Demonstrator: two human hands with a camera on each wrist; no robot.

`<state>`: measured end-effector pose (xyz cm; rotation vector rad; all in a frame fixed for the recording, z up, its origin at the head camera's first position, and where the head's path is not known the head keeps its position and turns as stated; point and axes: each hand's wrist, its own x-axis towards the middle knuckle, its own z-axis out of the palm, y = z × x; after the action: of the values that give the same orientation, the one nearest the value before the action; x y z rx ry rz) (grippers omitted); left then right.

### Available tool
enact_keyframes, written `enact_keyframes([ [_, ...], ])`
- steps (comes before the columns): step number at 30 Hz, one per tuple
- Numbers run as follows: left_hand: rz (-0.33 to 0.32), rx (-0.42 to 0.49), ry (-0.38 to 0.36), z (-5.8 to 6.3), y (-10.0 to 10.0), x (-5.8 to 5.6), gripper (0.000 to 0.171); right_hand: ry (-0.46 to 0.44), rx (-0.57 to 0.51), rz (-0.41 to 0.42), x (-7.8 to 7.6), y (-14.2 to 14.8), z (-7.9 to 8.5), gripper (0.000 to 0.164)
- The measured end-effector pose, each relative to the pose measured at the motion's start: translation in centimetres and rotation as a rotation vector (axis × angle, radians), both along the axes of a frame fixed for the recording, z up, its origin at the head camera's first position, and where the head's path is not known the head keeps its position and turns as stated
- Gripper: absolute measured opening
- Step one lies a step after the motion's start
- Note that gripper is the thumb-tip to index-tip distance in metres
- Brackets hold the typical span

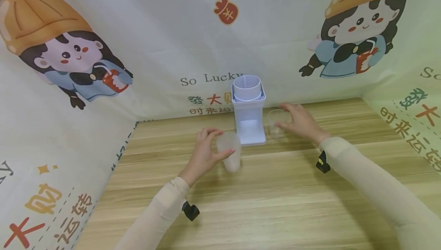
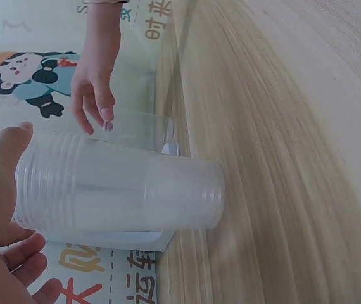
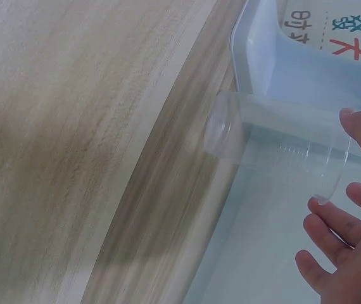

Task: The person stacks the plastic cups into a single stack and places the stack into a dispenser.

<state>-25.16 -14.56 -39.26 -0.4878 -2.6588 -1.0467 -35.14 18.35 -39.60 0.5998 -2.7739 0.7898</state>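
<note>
My left hand (image 1: 205, 152) holds a stack of translucent plastic cups (image 2: 123, 183) near the rims, thumb on one side and fingers on the other. The stack is upright, close over the wooden table, front left of a white plastic stand (image 1: 249, 121). On the stand's right side, my right hand (image 1: 301, 121) pinches a single clear plastic cup (image 3: 275, 136) at its rim between thumb and index finger. Its other fingers stay off the cup. A short round tube (image 1: 247, 89) sits in the stand's top, and its lower front is an open recess.
The wood-grain table (image 1: 262, 204) stretches in front of the stand. Behind it hangs a printed cloth (image 1: 165, 31) with cartoon figures and lettering, also along both sides. Each sleeved wrist carries a small black camera (image 1: 190, 211).
</note>
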Motion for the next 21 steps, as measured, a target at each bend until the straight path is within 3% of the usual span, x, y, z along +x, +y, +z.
enact_keyframes([
  [7, 0.002, -0.004, -0.007, 0.1, 0.0, 0.0, 0.069, 0.008, -0.002, 0.007, 0.4, 0.3, 0.1, 0.070],
  [21, -0.002, -0.020, -0.007, 0.1, 0.1, 0.0, 0.069, 0.047, 0.014, 0.056, 3.1, 1.4, 0.4, 0.070],
])
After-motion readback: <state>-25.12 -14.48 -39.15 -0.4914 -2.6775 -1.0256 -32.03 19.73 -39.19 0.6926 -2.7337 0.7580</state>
